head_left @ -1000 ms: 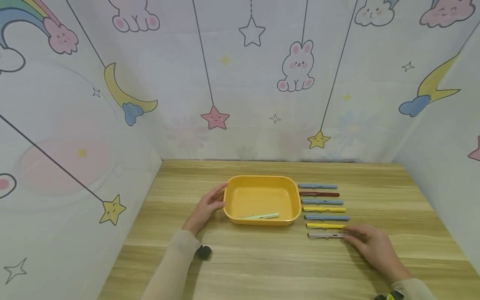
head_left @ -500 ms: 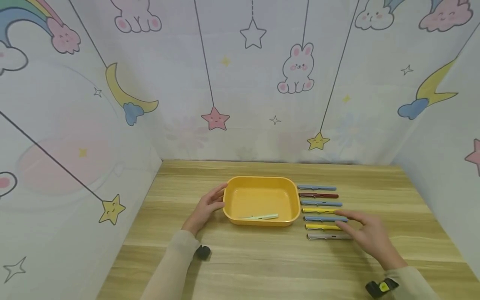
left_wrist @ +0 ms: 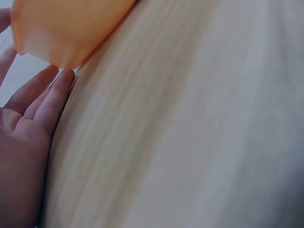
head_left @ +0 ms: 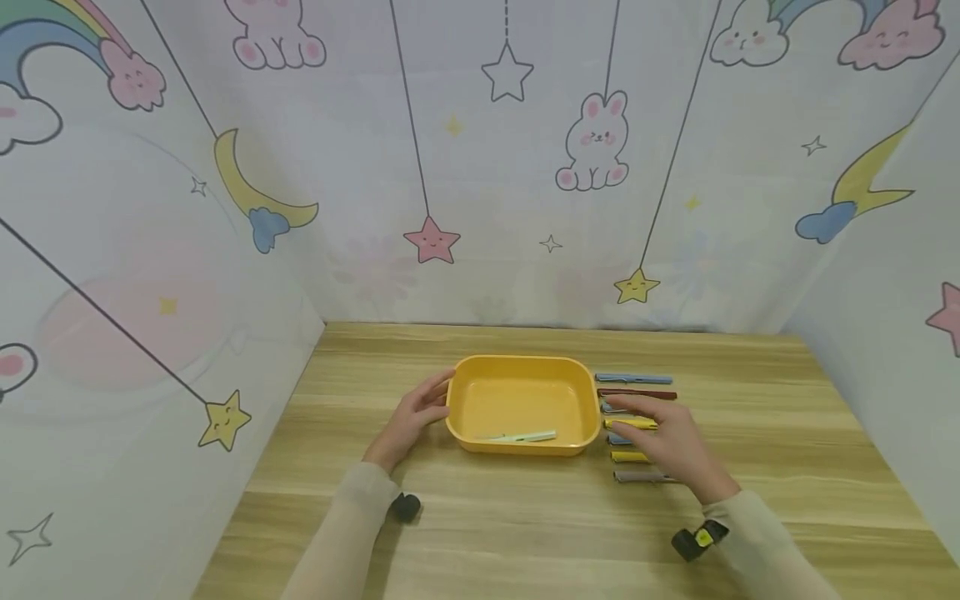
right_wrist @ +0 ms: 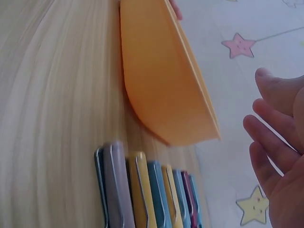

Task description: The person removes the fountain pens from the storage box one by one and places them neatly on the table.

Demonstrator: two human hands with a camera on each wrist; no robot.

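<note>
A yellow-orange plastic tray (head_left: 525,448) stands on the table with one pale green pen (head_left: 534,436) lying inside. My left hand (head_left: 405,423) touches the tray's left end; the left wrist view shows its fingertips (left_wrist: 66,75) against the wall. Right of the tray lies a row of capped pens: a blue pen (head_left: 633,379) farthest back, a dark red pen (head_left: 652,394), more blue and yellow pens, and a grey pen (head_left: 637,477) nearest me. Over this row hovers my right hand (head_left: 675,442), thumb and fingers apart, holding nothing and covering parts of several pens.
The wood-grain table (head_left: 510,525) is bounded by a printed cloth wall (head_left: 487,183) at the back and by similar walls left and right. A small dark device (head_left: 406,507) sits at my left wrist, another (head_left: 693,540) at my right.
My right hand has moved left and away from me, from the grey pen's end across the row towards the tray. The left hand, tray and pens stay in place.
</note>
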